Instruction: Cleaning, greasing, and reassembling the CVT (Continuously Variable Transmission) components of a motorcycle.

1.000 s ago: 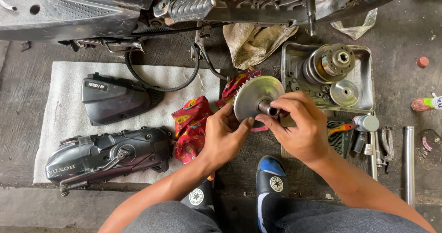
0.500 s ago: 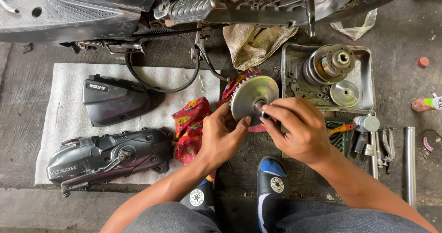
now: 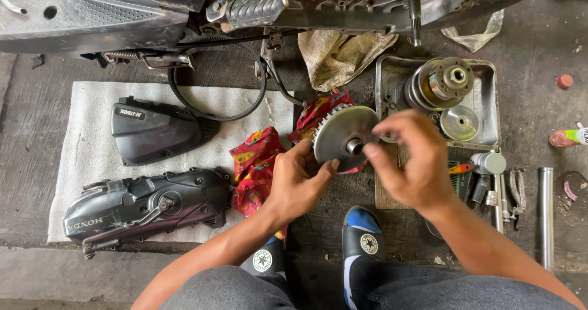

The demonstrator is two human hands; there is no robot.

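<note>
left hand [image 3: 294, 184] gripping the pulley [image 3: 345, 137] from below, thumb up at the left edge, fingertips pressed on the lower face. pulley held up above the floor, tilted toward the camera, shiny face and centre hub showing, fan teeth along the top left rim. right hand [image 3: 411, 160] loosely curled just right of the hub, blurred, fingertips at the hub or a hair off it, cannot tell which, and cannot tell whether anything is pinched between them. red rag [image 3: 257, 166] lying under and behind the pulley, half on the white mat [image 3: 79, 132], half on the concrete. on the mat, black cover [image 3: 153, 131] above, crankcase cover [image 3: 144, 206] below, well apart from the hands. drive belt [image 3: 217, 111] looped at the top edge of the mat, running up under the scooter [image 3: 92, 13]. metal tray [image 3: 487, 111] just right of the pulley, clutch [image 3: 440, 83] and a small disc [image 3: 460, 122] sitting inside. beige cloth [image 3: 343, 52] bunched between belt and tray. tools [image 3: 505, 190] and a steel tube [image 3: 546, 215] laid out on the floor at the right. two black and blue shoes [image 3: 361, 239] down below the hands.
</note>
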